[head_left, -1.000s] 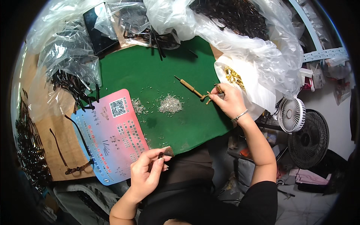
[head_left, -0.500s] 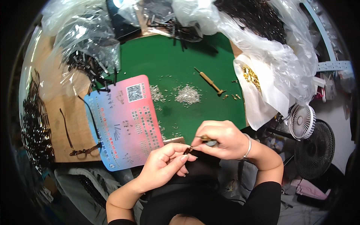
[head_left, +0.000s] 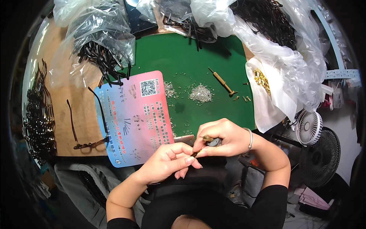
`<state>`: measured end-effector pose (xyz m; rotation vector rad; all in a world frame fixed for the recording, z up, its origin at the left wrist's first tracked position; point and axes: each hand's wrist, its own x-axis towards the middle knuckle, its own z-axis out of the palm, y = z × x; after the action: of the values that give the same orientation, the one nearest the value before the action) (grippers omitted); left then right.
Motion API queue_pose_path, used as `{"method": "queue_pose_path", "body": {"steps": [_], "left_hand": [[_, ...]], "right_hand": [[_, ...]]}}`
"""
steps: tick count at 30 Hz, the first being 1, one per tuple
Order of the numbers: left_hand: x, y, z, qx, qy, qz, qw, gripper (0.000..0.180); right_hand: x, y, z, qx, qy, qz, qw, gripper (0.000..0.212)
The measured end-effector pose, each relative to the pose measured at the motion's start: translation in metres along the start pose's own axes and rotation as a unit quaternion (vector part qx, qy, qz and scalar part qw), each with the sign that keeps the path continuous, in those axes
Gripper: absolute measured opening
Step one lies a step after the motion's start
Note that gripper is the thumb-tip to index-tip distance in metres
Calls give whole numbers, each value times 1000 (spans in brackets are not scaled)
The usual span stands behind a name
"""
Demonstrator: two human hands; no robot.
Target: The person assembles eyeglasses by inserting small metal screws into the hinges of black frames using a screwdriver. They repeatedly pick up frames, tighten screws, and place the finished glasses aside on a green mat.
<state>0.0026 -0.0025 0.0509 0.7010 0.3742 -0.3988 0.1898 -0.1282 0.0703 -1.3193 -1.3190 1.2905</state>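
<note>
Left hand [head_left: 169,162]: closed, pinching small dark piece [head_left: 196,154] just off near edge of green mat [head_left: 171,53]. Right hand [head_left: 228,138]: closed around brass-and-grey tool [head_left: 213,142], at same mat edge. Piece: between fingertips of both hands.

A mat [head_left: 171,49] lies on a table [head_left: 63,82] before the person, bearing a heap of tiny metal pieces [head_left: 201,93] near its middle and a hand tool [head_left: 222,82] to the heap's right. A sheet [head_left: 133,103] overlaps the mat's left side, a spectacle frame [head_left: 101,142] lying partly across its left edge. Plastic bags [head_left: 95,26] line the far side, an opened wrapper [head_left: 267,110] lies right, and the left hand [head_left: 169,162] and right hand [head_left: 225,139] meet at the near edge.
</note>
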Motion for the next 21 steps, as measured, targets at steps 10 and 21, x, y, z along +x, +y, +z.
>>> {"method": "queue_pose_path", "body": {"steps": [10,21], "left_hand": [[2,-13,16,216,105,100,966,27],[10,-21,-7,304,291,174,890,26]], "right_hand": [[-4,20,6,234,-30,268,934,49],[-40,22,5,-255,171,197,931,35]]}}
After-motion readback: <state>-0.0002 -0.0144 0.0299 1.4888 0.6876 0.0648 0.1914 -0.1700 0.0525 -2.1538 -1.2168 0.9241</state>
